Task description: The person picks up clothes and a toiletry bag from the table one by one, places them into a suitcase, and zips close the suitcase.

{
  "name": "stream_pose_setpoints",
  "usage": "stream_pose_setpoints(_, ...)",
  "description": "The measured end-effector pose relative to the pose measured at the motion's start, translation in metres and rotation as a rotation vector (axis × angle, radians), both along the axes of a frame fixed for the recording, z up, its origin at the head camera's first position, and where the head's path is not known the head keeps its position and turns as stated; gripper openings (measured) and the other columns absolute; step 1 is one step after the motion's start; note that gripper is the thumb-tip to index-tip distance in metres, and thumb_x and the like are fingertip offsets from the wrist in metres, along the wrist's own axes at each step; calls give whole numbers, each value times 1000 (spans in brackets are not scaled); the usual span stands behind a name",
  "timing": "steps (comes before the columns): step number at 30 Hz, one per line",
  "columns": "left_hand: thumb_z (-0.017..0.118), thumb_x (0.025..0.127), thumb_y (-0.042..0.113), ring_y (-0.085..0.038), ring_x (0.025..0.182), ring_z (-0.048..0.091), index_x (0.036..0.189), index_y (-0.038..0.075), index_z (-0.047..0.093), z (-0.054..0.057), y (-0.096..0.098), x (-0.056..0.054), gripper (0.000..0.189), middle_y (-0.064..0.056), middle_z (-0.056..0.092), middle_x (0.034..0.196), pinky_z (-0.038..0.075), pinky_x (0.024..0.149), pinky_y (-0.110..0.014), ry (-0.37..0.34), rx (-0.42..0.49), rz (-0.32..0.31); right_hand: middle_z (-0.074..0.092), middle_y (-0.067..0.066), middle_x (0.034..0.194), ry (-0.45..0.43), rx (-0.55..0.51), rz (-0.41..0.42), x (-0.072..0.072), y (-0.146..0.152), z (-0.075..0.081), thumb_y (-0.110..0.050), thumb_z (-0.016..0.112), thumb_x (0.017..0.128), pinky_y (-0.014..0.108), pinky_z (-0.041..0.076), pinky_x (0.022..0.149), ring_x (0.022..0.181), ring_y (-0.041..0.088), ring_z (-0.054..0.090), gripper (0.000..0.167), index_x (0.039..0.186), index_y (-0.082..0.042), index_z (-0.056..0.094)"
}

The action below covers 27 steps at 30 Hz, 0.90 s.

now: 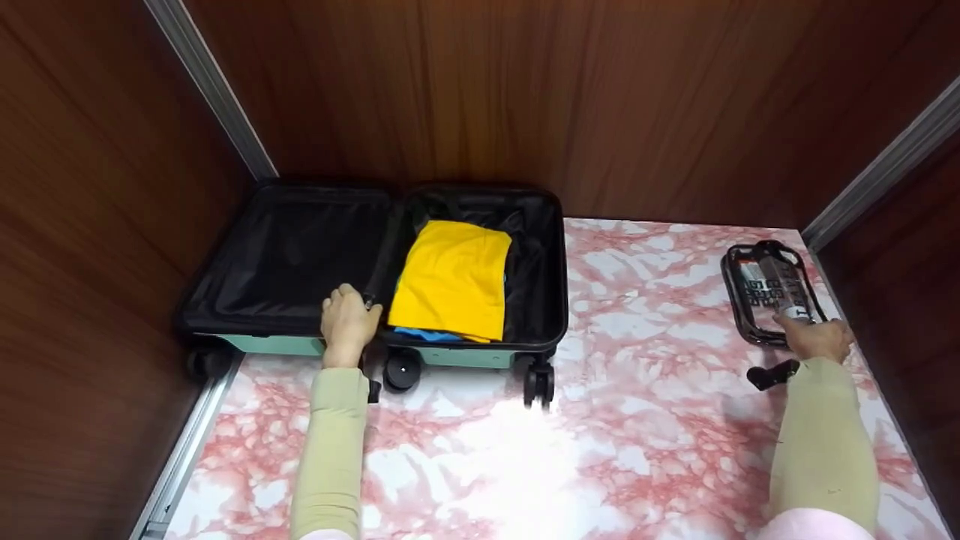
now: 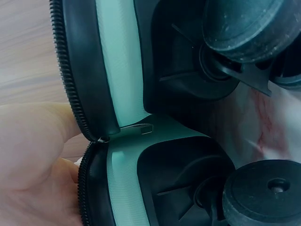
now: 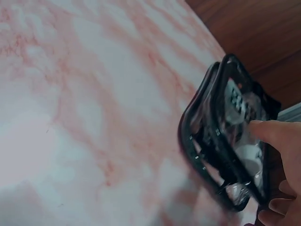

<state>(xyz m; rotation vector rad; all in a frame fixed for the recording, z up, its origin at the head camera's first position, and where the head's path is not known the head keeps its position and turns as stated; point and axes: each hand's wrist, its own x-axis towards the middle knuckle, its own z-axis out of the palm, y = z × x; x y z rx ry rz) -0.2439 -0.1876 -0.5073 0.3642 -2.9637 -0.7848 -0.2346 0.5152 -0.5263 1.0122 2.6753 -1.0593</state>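
Note:
An open hard-shell suitcase [image 1: 472, 358] with a mint-green shell and black lining lies on the floor. My left hand [image 1: 349, 319] rests at its near edge, around the fold between the two halves; in the left wrist view its fingertips are hidden behind the zippered rims [image 2: 89, 127]. A folded yellow cloth [image 1: 454, 277] lies in the right half, with blue fabric [image 1: 426, 334] showing beneath. At far right, my right hand [image 1: 817, 337] grips the near edge of a clear toiletry pouch [image 3: 221, 141] with black trim, thumb on its face. Bottles or tubes show through the plastic.
Brown wood-grain panels [image 1: 510, 97] stand behind and at both sides. The suitcase's left half [image 1: 300, 255] reaches close to the left panel. Black wheels [image 1: 538, 382] stick out from the suitcase toward me. Pink-and-white marbled floor [image 1: 637, 420] spreads between the suitcase and the pouch.

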Motion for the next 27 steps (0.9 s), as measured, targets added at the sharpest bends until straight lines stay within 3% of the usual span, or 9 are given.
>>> stream_pose_setpoints(9, 65, 99, 26, -49, 115, 47, 132, -14, 46, 1, 0, -1, 55, -33, 52, 125, 40, 100, -56, -8, -3, -7, 8, 39, 158, 48, -178, -152, 3, -4, -15, -51, 57, 94, 45, 13, 121, 149, 47, 10, 107, 154, 12, -5)
stream_pose_setpoints(14, 66, 99, 26, -49, 116, 47, 132, -14, 46, 2, 0, -1, 55, -33, 52, 126, 41, 100, -56, -20, 4, -2, 10, 33, 161, 97, -224, -238, 4, -5, -17, -45, 61, 94, 40, 13, 121, 151, 41, 11, 104, 156, 8, -3)
stream_pose_setpoints(22, 67, 98, 26, -49, 116, 47, 130, -14, 47, 2, 1, 0, 55, -32, 53, 124, 41, 100, -55, -3, -7, 4, 15, 32, 160, 64, -223, -280, 3, -5, -18, -42, 63, 93, 42, 19, 120, 148, 41, 20, 98, 156, 9, 8)
stream_pose_setpoints(27, 67, 98, 26, -49, 114, 48, 129, -14, 47, 2, 1, 1, 55, -33, 53, 123, 41, 99, -56, -3, -10, 6, 19, 38, 155, 10, -185, -225, 5, -6, -15, -45, 63, 91, 47, 27, 117, 140, 46, 28, 100, 153, 16, 14)
